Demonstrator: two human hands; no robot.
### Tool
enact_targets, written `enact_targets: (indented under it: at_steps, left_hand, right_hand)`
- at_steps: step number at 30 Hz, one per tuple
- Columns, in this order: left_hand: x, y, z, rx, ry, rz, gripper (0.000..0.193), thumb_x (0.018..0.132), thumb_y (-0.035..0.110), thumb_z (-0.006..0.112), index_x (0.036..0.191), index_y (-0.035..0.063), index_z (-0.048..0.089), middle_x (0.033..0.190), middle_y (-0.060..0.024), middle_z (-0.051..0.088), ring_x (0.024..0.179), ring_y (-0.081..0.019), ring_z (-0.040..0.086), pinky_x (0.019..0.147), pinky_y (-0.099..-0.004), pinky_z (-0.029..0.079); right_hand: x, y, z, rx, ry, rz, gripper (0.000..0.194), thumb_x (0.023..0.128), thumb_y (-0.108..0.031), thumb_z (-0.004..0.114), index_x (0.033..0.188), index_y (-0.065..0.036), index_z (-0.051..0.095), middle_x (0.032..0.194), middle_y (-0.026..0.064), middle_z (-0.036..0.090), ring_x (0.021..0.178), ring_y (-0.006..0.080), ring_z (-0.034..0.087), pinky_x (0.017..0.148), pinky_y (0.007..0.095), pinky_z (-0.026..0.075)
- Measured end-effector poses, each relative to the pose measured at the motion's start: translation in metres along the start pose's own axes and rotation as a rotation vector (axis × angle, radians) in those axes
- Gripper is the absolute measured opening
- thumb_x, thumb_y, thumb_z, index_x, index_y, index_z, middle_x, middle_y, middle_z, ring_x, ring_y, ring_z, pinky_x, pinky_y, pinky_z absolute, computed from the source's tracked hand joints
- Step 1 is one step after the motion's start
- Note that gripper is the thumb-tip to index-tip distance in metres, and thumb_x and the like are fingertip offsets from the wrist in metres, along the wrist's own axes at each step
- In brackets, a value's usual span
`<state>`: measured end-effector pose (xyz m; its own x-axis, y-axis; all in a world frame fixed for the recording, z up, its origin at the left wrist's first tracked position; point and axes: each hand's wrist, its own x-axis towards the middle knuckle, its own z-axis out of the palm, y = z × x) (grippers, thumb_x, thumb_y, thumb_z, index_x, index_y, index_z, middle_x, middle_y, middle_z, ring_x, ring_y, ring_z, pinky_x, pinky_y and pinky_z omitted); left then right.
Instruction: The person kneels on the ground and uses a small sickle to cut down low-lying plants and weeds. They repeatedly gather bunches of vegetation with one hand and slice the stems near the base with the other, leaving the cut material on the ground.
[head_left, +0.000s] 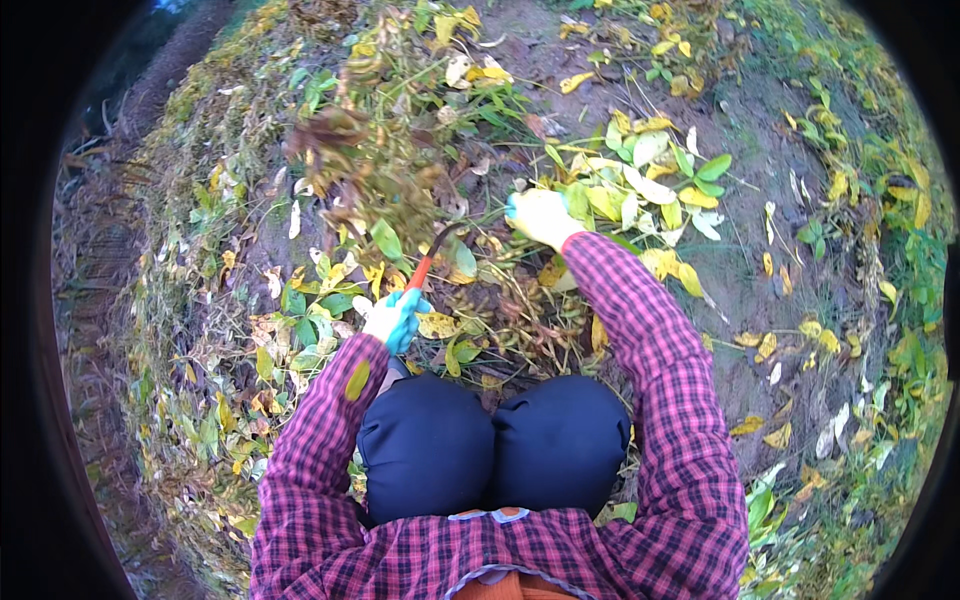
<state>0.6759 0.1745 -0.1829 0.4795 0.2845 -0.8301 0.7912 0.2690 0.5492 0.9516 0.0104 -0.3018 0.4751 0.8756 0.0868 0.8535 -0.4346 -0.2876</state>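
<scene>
My left hand (394, 319), in a white and teal work glove, grips the red handle of a sickle (421, 271). Its dark curved blade points up and to the right, towards my other hand. My right hand (541, 216), gloved the same way, is closed like a fist around the stems of a bean plant (645, 180). Green and yellow leaves of that plant spread to the right of the fist; the grip itself is mostly hidden. Beyond the blade, brown bean plants with pods (382, 165) look blurred.
Cut stalks and pods (532, 307) lie between my hands and my bent knees (491, 442). Fallen yellow leaves (765, 345) dot the bare soil (750, 285) on the right. Dry plants (202, 187) cover the left side, and green growth (915, 300) lines the right edge.
</scene>
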Motion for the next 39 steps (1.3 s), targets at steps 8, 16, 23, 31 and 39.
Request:
enact_targets:
  at_steps: [8, 16, 23, 31, 39]
  left_hand:
    - [-0.085, -0.036, -0.026, -0.065, 0.163, 0.109, 0.026, 0.092, 0.036, 0.056, 0.092, 0.0107, 0.061, 0.056, 0.0059, 0.044, 0.041, -0.0049, 0.037, 0.038, -0.021, 0.029]
    - [0.015, 0.012, 0.021, -0.161, 0.195, 0.211, 0.03, 0.095, 0.039, 0.049, 0.093, 0.01, 0.058, 0.056, 0.0024, 0.045, 0.037, -0.008, 0.035, 0.035, -0.0239, 0.029]
    - [0.093, 0.033, 0.056, -0.271, -0.015, 0.15, 0.036, 0.096, 0.044, 0.048, 0.094, 0.0094, 0.058, 0.057, 0.0031, 0.042, 0.038, -0.0082, 0.029, 0.036, -0.0254, 0.025]
    - [0.095, 0.018, 0.05, -0.1, -0.112, 0.022, 0.035, 0.093, 0.045, 0.049, 0.089, 0.0115, 0.058, 0.057, 0.003, 0.041, 0.04, -0.0093, 0.032, 0.038, -0.0261, 0.027]
    - [-0.032, -0.043, -0.012, -0.086, -0.1, -0.04, 0.036, 0.094, 0.043, 0.049, 0.09, 0.0082, 0.057, 0.052, 0.0045, 0.039, 0.038, -0.0069, 0.031, 0.036, -0.0234, 0.025]
  right_hand:
    - [-0.002, 0.055, -0.063, -0.407, -0.031, 0.094, 0.023, 0.085, -0.023, 0.049, 0.097, -0.009, 0.064, 0.085, 0.0131, 0.068, 0.082, 0.0275, 0.065, 0.068, 0.0433, 0.048]
    - [-0.007, -0.049, -0.014, -0.147, -0.619, -0.256, 0.034, 0.085, -0.03, 0.054, 0.114, -0.013, 0.058, 0.107, 0.0138, 0.063, 0.099, 0.0303, 0.06, 0.082, 0.0436, 0.045]
    - [0.005, -0.035, -0.009, -0.021, -0.255, -0.011, 0.08, 0.087, -0.038, 0.057, 0.148, -0.012, 0.013, 0.138, 0.0257, 0.041, 0.099, 0.035, 0.06, 0.083, 0.0439, 0.047]
    - [0.069, -0.009, 0.01, -0.566, -0.641, 0.194, 0.032, 0.093, -0.02, 0.046, 0.12, -0.012, 0.061, 0.096, 0.0058, 0.07, 0.083, 0.0253, 0.068, 0.065, 0.0505, 0.048]
    - [0.019, 0.032, -0.03, -0.248, -0.391, 0.068, 0.03, 0.085, -0.026, 0.049, 0.091, -0.004, 0.069, 0.096, 0.0183, 0.068, 0.093, 0.0327, 0.065, 0.082, 0.0417, 0.05]
